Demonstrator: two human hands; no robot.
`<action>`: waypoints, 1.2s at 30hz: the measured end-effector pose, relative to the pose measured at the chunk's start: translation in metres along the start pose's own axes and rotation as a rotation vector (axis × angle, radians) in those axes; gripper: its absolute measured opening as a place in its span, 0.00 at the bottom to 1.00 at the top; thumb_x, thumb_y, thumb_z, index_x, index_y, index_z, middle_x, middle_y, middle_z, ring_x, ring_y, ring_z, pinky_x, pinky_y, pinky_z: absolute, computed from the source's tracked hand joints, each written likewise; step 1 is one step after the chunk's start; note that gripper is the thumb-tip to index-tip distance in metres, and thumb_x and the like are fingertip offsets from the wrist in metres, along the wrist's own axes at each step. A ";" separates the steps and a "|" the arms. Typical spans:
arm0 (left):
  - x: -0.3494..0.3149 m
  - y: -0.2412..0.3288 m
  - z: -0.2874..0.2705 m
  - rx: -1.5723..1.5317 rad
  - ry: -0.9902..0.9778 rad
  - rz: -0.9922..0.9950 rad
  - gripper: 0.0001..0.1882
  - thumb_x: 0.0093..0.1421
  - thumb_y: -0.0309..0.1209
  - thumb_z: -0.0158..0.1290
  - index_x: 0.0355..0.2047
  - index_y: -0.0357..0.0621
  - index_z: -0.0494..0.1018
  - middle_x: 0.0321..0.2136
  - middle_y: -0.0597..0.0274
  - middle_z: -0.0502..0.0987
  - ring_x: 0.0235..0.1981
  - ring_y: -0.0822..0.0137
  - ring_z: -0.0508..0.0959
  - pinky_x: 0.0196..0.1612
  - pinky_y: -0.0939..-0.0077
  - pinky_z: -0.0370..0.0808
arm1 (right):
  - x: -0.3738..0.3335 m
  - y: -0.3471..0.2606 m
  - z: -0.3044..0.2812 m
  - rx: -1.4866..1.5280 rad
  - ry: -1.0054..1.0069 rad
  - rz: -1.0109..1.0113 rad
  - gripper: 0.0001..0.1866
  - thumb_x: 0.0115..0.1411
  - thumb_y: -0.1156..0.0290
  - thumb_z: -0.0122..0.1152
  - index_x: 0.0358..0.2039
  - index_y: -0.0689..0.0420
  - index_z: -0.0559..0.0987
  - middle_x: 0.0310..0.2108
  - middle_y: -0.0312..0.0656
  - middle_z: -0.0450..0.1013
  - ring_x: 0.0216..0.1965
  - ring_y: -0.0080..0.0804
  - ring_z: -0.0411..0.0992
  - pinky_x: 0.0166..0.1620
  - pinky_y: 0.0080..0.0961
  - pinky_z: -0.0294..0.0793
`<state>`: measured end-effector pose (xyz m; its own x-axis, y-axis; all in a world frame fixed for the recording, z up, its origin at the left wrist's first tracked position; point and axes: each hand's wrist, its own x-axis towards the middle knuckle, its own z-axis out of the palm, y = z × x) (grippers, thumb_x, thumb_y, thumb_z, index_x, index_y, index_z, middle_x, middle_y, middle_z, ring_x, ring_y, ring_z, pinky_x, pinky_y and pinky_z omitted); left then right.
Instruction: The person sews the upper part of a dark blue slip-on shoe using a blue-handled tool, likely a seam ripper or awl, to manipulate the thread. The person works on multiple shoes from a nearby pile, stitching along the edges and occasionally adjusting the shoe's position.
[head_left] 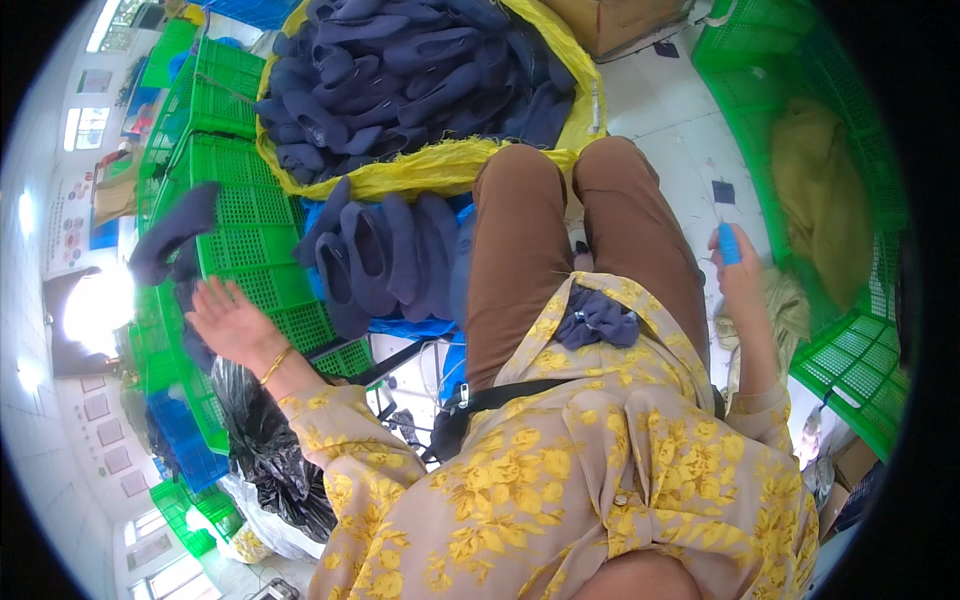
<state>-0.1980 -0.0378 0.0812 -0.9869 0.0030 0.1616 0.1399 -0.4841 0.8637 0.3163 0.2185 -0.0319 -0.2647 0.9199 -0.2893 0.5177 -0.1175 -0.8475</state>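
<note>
My left hand is stretched out to the left with its fingers spread and nothing in it. Just beyond the fingertips, a dark blue sock-shaped knitted piece appears in mid-air beside the green crates, slightly blurred. My right hand is closed around a short bright blue handle-like object; its lower part is hidden by the fingers. Crumpled dark blue fabric lies in my lap. Left of my knees, several similar knitted pieces stand in a row on blue material.
A large yellow sack, heaped with dark blue knitted pieces, stands before my knees. Green plastic crates line the left; another green crate is at right, near brownish cloth. A black plastic bag hangs below my left forearm.
</note>
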 end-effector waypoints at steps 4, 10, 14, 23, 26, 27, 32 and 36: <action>0.002 -0.080 -0.051 0.439 0.045 -0.172 0.06 0.59 0.29 0.52 0.33 0.39 0.75 0.29 0.58 0.76 0.32 0.65 0.75 0.36 0.71 0.73 | 0.001 -0.008 0.002 0.192 0.127 0.110 0.10 0.67 0.62 0.53 0.35 0.55 0.74 0.20 0.28 0.65 0.17 0.11 0.56 0.18 0.15 0.52; -0.035 -0.252 -0.161 1.707 -0.474 -0.566 0.18 0.51 0.37 0.62 0.36 0.36 0.77 0.28 0.54 0.79 0.19 0.63 0.76 0.21 0.67 0.74 | 0.002 -0.011 -0.004 0.169 0.170 0.128 0.07 0.66 0.65 0.54 0.37 0.54 0.73 0.23 0.26 0.64 0.17 0.11 0.53 0.18 0.13 0.52; -0.084 -0.245 -0.132 1.823 -0.507 -0.346 0.22 0.44 0.38 0.65 0.39 0.40 0.78 0.41 0.39 0.79 0.46 0.43 0.78 0.52 0.58 0.73 | -0.004 -0.015 -0.004 0.155 0.166 0.149 0.05 0.66 0.67 0.53 0.37 0.54 0.73 0.24 0.26 0.64 0.19 0.11 0.55 0.20 0.14 0.52; -0.091 -0.125 0.001 0.592 -0.675 -0.429 0.04 0.56 0.19 0.52 0.31 0.41 0.72 0.28 0.69 0.75 0.30 0.78 0.72 0.35 0.84 0.70 | -0.018 -0.044 0.020 0.039 -0.115 -0.102 0.03 0.59 0.73 0.61 0.33 0.56 0.75 0.28 0.26 0.68 0.28 0.13 0.61 0.30 0.15 0.62; -0.141 -0.063 0.060 0.576 -0.915 -0.397 0.06 0.56 0.18 0.53 0.33 0.39 0.70 0.35 0.65 0.78 0.35 0.79 0.73 0.42 0.86 0.71 | -0.039 -0.064 0.024 0.197 -0.437 -0.071 0.06 0.58 0.76 0.61 0.37 0.57 0.78 0.28 0.27 0.70 0.29 0.12 0.63 0.31 0.16 0.65; -0.153 -0.054 0.065 0.657 -1.088 -0.236 0.07 0.54 0.17 0.54 0.32 0.39 0.70 0.36 0.63 0.78 0.37 0.75 0.75 0.45 0.81 0.71 | -0.043 -0.071 0.021 0.098 -0.533 -0.108 0.08 0.56 0.77 0.62 0.38 0.57 0.78 0.29 0.30 0.71 0.29 0.15 0.65 0.32 0.17 0.66; -0.206 -0.054 0.102 0.728 -1.770 0.520 0.09 0.49 0.17 0.56 0.31 0.41 0.72 0.40 0.60 0.80 0.48 0.57 0.78 0.56 0.58 0.69 | -0.059 -0.065 0.033 -0.271 -0.572 -0.521 0.21 0.47 0.78 0.64 0.44 0.55 0.76 0.36 0.43 0.75 0.31 0.44 0.74 0.34 0.33 0.73; -0.220 -0.071 0.097 0.746 -1.748 0.434 0.11 0.48 0.17 0.56 0.32 0.40 0.72 0.39 0.59 0.78 0.49 0.54 0.75 0.55 0.58 0.69 | -0.065 -0.061 0.036 -0.384 -0.526 -0.563 0.18 0.46 0.76 0.62 0.41 0.53 0.76 0.36 0.42 0.76 0.36 0.45 0.75 0.34 0.37 0.74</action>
<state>0.0170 0.0805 0.0306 0.2072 0.9579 0.1989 0.7770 -0.2846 0.5615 0.2727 0.1528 0.0228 -0.8580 0.4994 -0.1204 0.4105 0.5258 -0.7450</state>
